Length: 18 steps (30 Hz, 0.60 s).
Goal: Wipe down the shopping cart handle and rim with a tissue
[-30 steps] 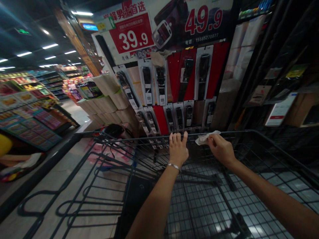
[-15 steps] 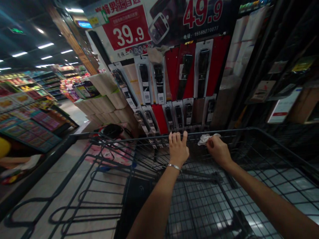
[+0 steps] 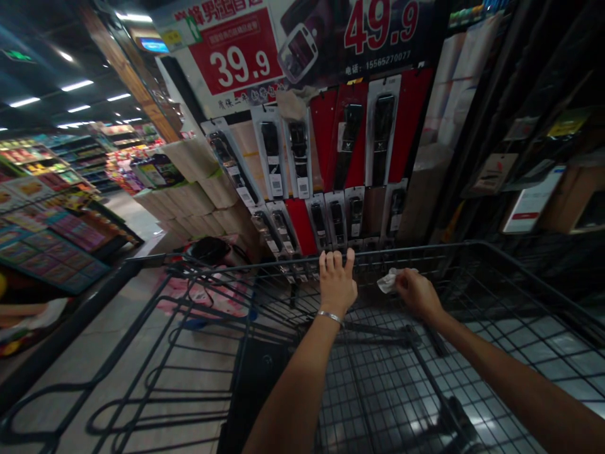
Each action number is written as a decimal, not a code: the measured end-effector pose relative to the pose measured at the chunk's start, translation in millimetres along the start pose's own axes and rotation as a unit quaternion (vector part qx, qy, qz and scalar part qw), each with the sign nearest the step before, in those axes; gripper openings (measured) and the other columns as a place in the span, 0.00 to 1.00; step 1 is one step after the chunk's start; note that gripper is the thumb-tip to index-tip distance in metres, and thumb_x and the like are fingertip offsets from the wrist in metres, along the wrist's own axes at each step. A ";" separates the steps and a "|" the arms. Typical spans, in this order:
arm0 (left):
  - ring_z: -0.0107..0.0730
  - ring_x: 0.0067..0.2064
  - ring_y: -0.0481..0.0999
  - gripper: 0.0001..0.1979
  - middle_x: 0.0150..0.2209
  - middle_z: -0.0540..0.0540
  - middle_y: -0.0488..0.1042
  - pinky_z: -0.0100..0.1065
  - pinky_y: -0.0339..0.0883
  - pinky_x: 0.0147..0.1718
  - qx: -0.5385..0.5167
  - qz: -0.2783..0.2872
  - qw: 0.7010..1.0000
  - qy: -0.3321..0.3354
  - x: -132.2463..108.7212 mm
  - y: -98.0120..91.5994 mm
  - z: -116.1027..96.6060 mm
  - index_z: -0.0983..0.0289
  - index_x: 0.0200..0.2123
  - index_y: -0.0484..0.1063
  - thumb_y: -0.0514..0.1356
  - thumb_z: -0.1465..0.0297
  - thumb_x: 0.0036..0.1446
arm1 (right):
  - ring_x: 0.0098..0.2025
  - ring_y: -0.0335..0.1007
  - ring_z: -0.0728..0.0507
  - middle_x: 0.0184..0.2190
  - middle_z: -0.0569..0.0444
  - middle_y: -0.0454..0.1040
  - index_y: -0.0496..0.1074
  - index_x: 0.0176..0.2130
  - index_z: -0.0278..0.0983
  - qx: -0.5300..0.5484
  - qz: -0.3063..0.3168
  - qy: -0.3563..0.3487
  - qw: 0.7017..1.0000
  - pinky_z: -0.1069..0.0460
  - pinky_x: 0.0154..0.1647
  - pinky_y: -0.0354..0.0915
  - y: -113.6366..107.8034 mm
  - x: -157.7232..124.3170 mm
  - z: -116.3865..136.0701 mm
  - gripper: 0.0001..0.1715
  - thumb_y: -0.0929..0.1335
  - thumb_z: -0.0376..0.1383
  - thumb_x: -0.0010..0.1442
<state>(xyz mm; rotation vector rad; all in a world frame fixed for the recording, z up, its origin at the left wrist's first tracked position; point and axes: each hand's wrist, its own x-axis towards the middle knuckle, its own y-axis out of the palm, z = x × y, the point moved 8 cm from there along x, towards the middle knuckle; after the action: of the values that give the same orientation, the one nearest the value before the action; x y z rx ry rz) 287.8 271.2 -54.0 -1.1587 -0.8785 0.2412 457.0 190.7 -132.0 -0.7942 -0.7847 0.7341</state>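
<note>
My left hand (image 3: pixel 337 284), with a silver bracelet at the wrist, rests on the far rim of a black wire shopping cart (image 3: pixel 302 260). Its fingers curl over that rim. To the right, my right hand (image 3: pixel 418 293) is closed on a crumpled white tissue (image 3: pixel 387 281), which pokes out left of the fingers. This hand is just below the top rim, over the inside of the basket; whether the tissue touches the wires I cannot tell. The cart's wire mesh spreads beneath both forearms.
Beyond the cart hangs a display of packaged belts (image 3: pixel 382 139) under a price sign (image 3: pixel 241 57). Stacked paper rolls (image 3: pixel 189 195) and a pink bundle (image 3: pixel 208 293) are to the left. Store shelves (image 3: pixel 51 233) line the far left. Hanging tags (image 3: pixel 494 173) are at right.
My right hand has dropped slightly with the tissue, from rim height to a little below it. My left hand keeps its place on the rim. The view has shifted a little.
</note>
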 end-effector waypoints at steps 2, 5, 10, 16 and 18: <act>0.48 0.56 0.57 0.36 0.52 0.62 0.60 0.53 0.47 0.61 -0.001 0.003 1.000 0.000 0.0 -0.8 -0.2 0.63 0.60 0.53 0.58 0.68 0.47 | 0.24 0.66 0.47 0.22 0.55 0.69 0.62 0.25 0.39 0.032 -0.042 -0.008 0.999 0.54 0.27 0.56 -19.9 6.3 3.8 0.05 0.62 0.33 0.52; 0.48 0.56 0.58 0.36 0.52 0.62 0.60 0.53 0.47 0.61 -0.004 0.005 1.000 0.004 0.0 -2.3 -1.1 0.64 0.60 0.54 0.58 0.68 0.47 | 0.23 0.65 0.47 0.21 0.56 0.68 0.62 0.25 0.39 0.087 -0.111 -0.002 0.990 0.54 0.27 0.57 -55.9 17.4 9.3 0.06 0.63 0.37 0.52; 0.47 0.57 0.57 0.35 0.51 0.62 0.60 0.53 0.46 0.61 -0.013 -0.004 1.000 0.000 0.0 -5.1 -1.3 0.64 0.60 0.54 0.58 0.69 0.46 | 0.24 0.64 0.47 0.20 0.56 0.66 0.61 0.25 0.39 0.103 -0.155 -0.012 0.982 0.53 0.27 0.57 -87.7 27.9 16.5 0.07 0.64 0.38 0.52; 0.49 0.56 0.58 0.36 0.52 0.62 0.60 0.54 0.49 0.60 -0.003 -0.002 1.000 -0.001 0.1 -4.3 -0.7 0.63 0.60 0.53 0.58 0.69 0.45 | 0.27 0.63 0.46 0.25 0.54 0.66 0.60 0.25 0.39 0.024 -0.116 -0.028 0.993 0.53 0.28 0.54 -70.0 24.1 9.4 0.06 0.61 0.32 0.53; 0.48 0.56 0.58 0.37 0.52 0.62 0.59 0.55 0.48 0.60 0.000 0.001 1.000 0.002 0.6 -3.6 -0.7 0.64 0.61 0.53 0.58 0.69 0.45 | 0.28 0.64 0.45 0.27 0.52 0.67 0.61 0.26 0.38 -0.011 -0.103 -0.022 0.994 0.53 0.28 0.54 -65.5 23.4 8.5 0.06 0.61 0.31 0.55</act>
<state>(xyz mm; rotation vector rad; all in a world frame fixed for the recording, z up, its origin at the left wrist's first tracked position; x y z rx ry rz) 287.7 269.6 -50.6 -1.1602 -0.8750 0.2395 479.3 179.7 -66.4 -0.7057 -0.9022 0.5603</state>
